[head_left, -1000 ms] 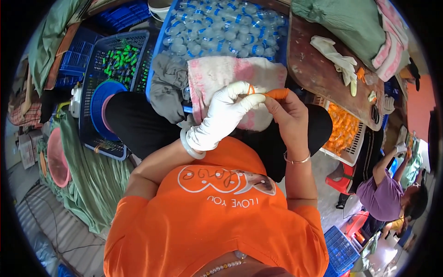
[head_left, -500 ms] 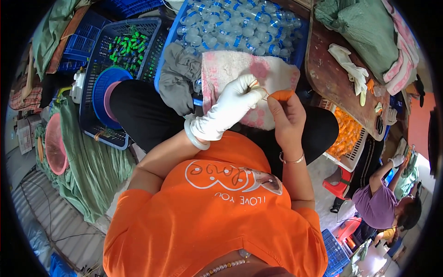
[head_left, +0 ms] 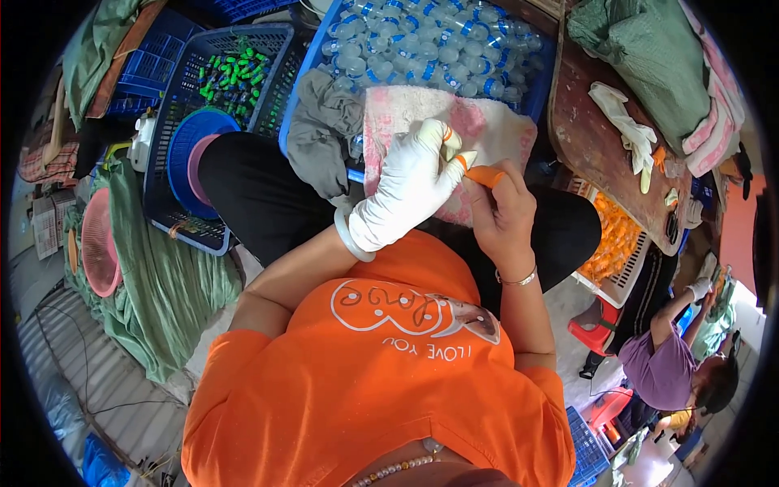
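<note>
A single head-worn fisheye view looks steeply down the person's own front, close over the orange shirt [head_left: 381,381] and lap. Straight edges bend toward the dark round rim, and the blue crate of bottles [head_left: 438,49] lies at the top

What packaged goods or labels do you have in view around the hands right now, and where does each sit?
Small clear bottles: filling the blue crate ahead of the hands, blue label bands, pale caps.
Green-capped items: in the dark blue basket, upper left.
Orange pieces: in the white basket on the right.
Left hand, white-gloved, and right hand share a small orange piece.
No screens or signs.
</note>
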